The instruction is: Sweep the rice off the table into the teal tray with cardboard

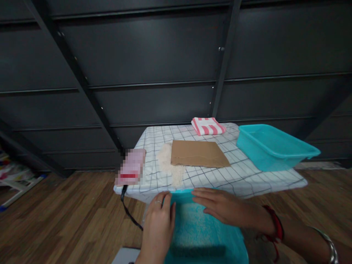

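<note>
My left hand (pixel 158 225) grips the left rim of a turquoise tub (pixel 200 234) held just below the table's near edge, fingers curled over the rim. My right hand (pixel 222 207) lies across the tub's top edge with fingers stretched out flat, pointing left. A thin layer of white rice covers the tub's floor. On the checked tablecloth (pixel 242 176) just beyond the hands lies a heap of white rice (pixel 172 163) beside a flat brown cardboard sheet (pixel 198 153).
A second turquoise tub (pixel 271 146) stands at the table's right end. A folded pink-and-white striped cloth (pixel 207 125) lies at the far edge. A blurred pink object (pixel 131 167) with a black strap sits on the left corner. Wooden floor surrounds the table; dark shelving stands behind.
</note>
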The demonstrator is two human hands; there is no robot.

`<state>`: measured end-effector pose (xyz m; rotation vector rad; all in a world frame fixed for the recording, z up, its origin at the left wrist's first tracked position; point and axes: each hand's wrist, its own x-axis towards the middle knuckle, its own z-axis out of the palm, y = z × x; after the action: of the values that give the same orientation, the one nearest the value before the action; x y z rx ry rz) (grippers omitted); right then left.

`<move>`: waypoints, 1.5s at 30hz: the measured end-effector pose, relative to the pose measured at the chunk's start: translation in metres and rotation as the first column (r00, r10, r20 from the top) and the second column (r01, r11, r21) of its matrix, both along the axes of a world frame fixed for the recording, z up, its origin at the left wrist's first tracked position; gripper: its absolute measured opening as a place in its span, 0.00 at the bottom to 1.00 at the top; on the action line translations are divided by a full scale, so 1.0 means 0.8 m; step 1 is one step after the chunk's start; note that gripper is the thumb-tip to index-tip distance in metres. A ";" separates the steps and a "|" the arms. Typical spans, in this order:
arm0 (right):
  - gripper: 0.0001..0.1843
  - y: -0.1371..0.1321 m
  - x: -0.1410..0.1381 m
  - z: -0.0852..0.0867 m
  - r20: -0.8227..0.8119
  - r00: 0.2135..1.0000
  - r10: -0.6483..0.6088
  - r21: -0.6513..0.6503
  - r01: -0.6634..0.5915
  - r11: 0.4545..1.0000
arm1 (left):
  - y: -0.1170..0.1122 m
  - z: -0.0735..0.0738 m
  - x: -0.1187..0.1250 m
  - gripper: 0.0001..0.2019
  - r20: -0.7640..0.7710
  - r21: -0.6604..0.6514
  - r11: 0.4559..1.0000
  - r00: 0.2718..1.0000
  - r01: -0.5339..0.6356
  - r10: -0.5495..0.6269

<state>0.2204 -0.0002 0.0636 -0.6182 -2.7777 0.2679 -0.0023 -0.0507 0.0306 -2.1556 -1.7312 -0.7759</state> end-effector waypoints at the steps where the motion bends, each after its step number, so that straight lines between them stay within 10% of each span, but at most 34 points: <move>1: 0.19 0.000 -0.001 0.000 0.004 1.000 -0.004 -0.009 0.004 1.000 | 0.001 0.000 0.000 0.10 -0.010 0.004 1.000 1.000 -0.005 0.005; 15: 0.20 0.006 -0.005 0.001 -0.023 1.000 0.003 -0.011 -0.003 1.000 | 0.009 0.009 0.002 0.14 0.177 -0.125 0.916 0.917 0.380 -0.356; 26: 0.18 0.009 -0.007 -0.003 0.066 0.997 -0.031 0.024 0.029 0.999 | 0.018 0.007 0.009 0.16 0.118 -0.152 0.919 0.930 0.365 -0.349; 38: 0.13 0.012 -0.011 -0.004 -0.071 0.996 0.052 -0.111 -0.060 0.992 | 0.022 0.019 0.000 0.20 0.510 -0.223 0.800 0.766 0.556 -0.390; 45: 0.13 0.009 -0.015 -0.001 -0.009 1.000 -0.013 0.020 0.013 1.000 | 0.025 0.012 0.007 0.23 0.378 -0.311 0.841 0.869 0.444 -0.319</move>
<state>0.2080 0.0074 0.0626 -0.6281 -2.7638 0.2388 0.0031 -0.0304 0.0405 -2.8538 -1.7280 -0.9871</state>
